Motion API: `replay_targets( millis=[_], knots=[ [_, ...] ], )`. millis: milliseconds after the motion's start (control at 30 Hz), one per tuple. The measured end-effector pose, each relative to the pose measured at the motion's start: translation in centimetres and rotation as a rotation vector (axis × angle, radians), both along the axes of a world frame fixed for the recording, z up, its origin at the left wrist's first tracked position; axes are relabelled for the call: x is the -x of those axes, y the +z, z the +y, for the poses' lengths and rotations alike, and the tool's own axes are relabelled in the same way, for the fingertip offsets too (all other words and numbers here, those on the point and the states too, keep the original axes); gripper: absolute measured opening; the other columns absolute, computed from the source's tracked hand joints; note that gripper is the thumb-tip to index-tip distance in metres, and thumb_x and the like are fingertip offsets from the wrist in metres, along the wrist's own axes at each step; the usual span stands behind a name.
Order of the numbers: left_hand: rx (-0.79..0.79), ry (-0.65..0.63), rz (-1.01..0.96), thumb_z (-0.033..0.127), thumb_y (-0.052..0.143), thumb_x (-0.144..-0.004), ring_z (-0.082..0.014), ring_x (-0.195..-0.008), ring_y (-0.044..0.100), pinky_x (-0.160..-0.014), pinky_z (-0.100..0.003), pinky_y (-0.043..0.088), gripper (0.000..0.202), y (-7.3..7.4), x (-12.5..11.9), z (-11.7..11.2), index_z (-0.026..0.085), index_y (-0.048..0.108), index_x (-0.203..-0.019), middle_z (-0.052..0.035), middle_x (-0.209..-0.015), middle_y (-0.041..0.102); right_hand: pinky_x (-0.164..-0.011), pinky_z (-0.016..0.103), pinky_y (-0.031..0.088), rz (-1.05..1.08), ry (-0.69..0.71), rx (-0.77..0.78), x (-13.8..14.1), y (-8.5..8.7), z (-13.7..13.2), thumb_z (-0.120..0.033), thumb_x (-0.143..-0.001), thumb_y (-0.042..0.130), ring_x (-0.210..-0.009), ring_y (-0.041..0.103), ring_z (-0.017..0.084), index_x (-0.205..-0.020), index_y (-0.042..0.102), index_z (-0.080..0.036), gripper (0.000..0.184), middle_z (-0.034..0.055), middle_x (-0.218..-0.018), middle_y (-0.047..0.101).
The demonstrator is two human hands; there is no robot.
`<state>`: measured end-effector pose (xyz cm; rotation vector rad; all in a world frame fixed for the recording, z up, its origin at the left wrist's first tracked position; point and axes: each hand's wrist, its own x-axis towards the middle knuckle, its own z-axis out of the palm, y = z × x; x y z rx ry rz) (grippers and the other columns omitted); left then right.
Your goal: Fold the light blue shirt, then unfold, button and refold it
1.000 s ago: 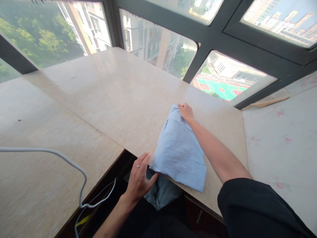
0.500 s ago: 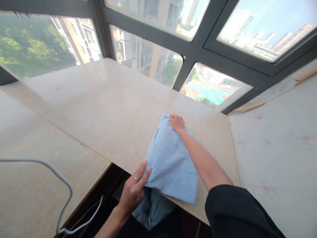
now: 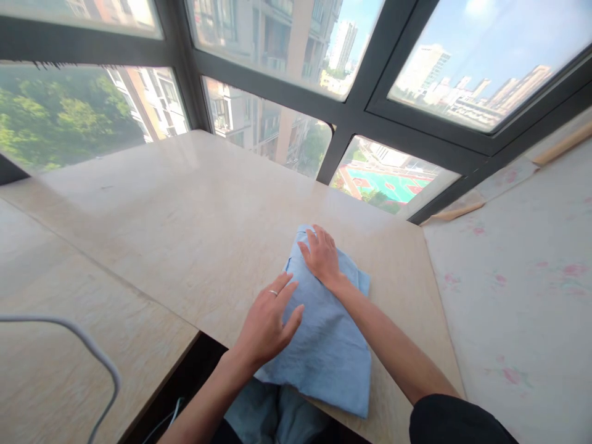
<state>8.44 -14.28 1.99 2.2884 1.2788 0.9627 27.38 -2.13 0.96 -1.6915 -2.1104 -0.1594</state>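
Note:
A folded light blue shirt lies on the beige stone ledge, its lower part hanging over the near edge. My left hand rests flat on the shirt's left side, fingers spread, a ring on one finger. My right hand lies flat on the shirt's far end near the collar, fingers stretched out. Neither hand grips the cloth.
Large windows with dark frames run along the far side of the ledge. A pale floral-patterned surface adjoins on the right. A grey cable curves over the lower ledge at the left. A dark gap opens beneath my arms.
My left hand has moved up from the shirt's hanging edge onto its top. My right hand has opened from a pinch at the collar and now lies flat. The camera has tilted up.

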Motion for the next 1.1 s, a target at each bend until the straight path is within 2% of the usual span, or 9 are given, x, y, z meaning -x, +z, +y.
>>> replay_targets(
  millis=[133, 267, 367, 467, 567, 667, 900, 1033, 1100],
  knots=[
    [0.028, -0.042, 0.159, 0.029, 0.054, -0.090, -0.0308, -0.136, 0.045, -0.107, -0.048, 0.045, 0.048, -0.9, -3.4, 4.6, 0.013, 0.049, -0.135, -0.0202, -0.142, 0.050, -0.112, 0.047, 0.031, 0.049, 0.014, 0.015, -1.1, -0.5, -1.8, -0.046, -0.098, 0.038, -0.138, 0.038, 0.030, -0.136, 0.051, -0.017, 0.049, 0.0163, -0.146, 0.046],
    [0.059, 0.027, 0.231, 0.036, 0.049, -0.094, -0.0319, -0.140, 0.039, -0.110, -0.047, 0.040, 0.049, -1.3, -4.9, 8.0, 0.008, 0.045, -0.135, -0.0245, -0.144, 0.046, -0.105, 0.043, 0.039, 0.220, -0.203, 0.138, -5.8, 0.0, -0.7, -0.039, -0.098, 0.036, -0.127, 0.051, 0.028, -0.132, 0.054, -0.012, 0.047, 0.0193, -0.134, 0.058],
    [0.041, 0.010, 0.299, 0.044, 0.046, -0.096, -0.0352, -0.144, 0.030, -0.112, -0.051, 0.035, 0.058, -1.4, -6.3, 10.0, 0.005, 0.041, -0.139, -0.0264, -0.149, 0.039, -0.091, 0.034, 0.047, 0.313, -0.303, 0.365, -9.4, 0.6, 0.6, -0.031, -0.092, 0.045, -0.106, 0.064, 0.024, -0.113, 0.066, -0.014, 0.034, 0.0139, -0.112, 0.071],
    [0.036, -0.044, 0.385, 0.046, 0.044, -0.096, -0.0361, -0.146, 0.024, -0.114, -0.053, 0.029, 0.061, -1.5, -7.9, 11.5, 0.006, 0.041, -0.142, -0.0241, -0.154, 0.033, -0.079, 0.029, 0.048, 0.387, -0.183, 0.503, -11.6, 0.8, 1.2, -0.031, -0.087, 0.052, -0.087, 0.067, 0.020, -0.092, 0.073, -0.015, 0.027, 0.0074, -0.093, 0.074],
    [0.030, -0.070, 0.459, 0.049, 0.045, -0.095, -0.0361, -0.146, 0.023, -0.115, -0.055, 0.026, 0.065, -1.7, -8.8, 12.1, 0.007, 0.040, -0.144, -0.0236, -0.154, 0.032, -0.073, 0.026, 0.047, 0.519, -0.071, 0.549, -12.5, 0.8, 1.3, -0.036, -0.083, 0.058, -0.081, 0.066, 0.018, -0.087, 0.075, -0.016, 0.026, 0.0035, -0.086, 0.074],
    [-0.002, -0.082, 0.497, 0.052, 0.045, -0.093, -0.0358, -0.146, 0.025, -0.116, -0.055, 0.024, 0.070, -2.0, -8.7, 12.0, 0.007, 0.039, -0.146, -0.0226, -0.155, 0.032, -0.073, 0.027, 0.047, 0.613, -0.029, 0.594, -12.7, 0.9, 1.2, -0.038, -0.078, 0.063, -0.081, 0.066, 0.019, -0.089, 0.077, -0.018, 0.027, 0.0033, -0.086, 0.075],
    [-0.107, -0.060, 0.479, 0.053, 0.042, -0.094, -0.0345, -0.146, 0.025, -0.116, -0.055, 0.021, 0.067, -3.2, -8.0, 10.8, 0.013, 0.040, -0.148, -0.0179, -0.155, 0.034, -0.064, 0.025, 0.042, 0.518, 0.023, 0.603, -11.5, 1.9, 0.9, -0.038, -0.073, 0.066, -0.072, 0.063, 0.018, -0.072, 0.077, -0.019, 0.022, 0.0021, -0.072, 0.071],
    [-0.131, -0.042, 0.453, 0.051, 0.040, -0.095, -0.0345, -0.145, 0.027, -0.116, -0.055, 0.022, 0.064, -3.6, -8.1, 10.6, 0.012, 0.043, -0.146, -0.0177, -0.155, 0.035, -0.068, 0.025, 0.043, 0.490, 0.115, 0.634, -10.1, 2.5, 0.2, -0.040, -0.080, 0.059, -0.074, 0.063, 0.018, -0.063, 0.072, -0.018, 0.031, 0.0025, -0.075, 0.071],
    [-0.131, -0.037, 0.440, 0.049, 0.039, -0.096, -0.0340, -0.145, 0.028, -0.116, -0.054, 0.023, 0.062, -3.7, -8.1, 10.5, 0.012, 0.043, -0.146, -0.0170, -0.155, 0.036, -0.066, 0.025, 0.043, 0.465, 0.087, 0.643, -9.6, 2.7, 0.1, -0.037, -0.085, 0.054, -0.071, 0.062, 0.017, -0.063, 0.070, -0.018, 0.033, 0.0033, -0.073, 0.070]
  ],
)
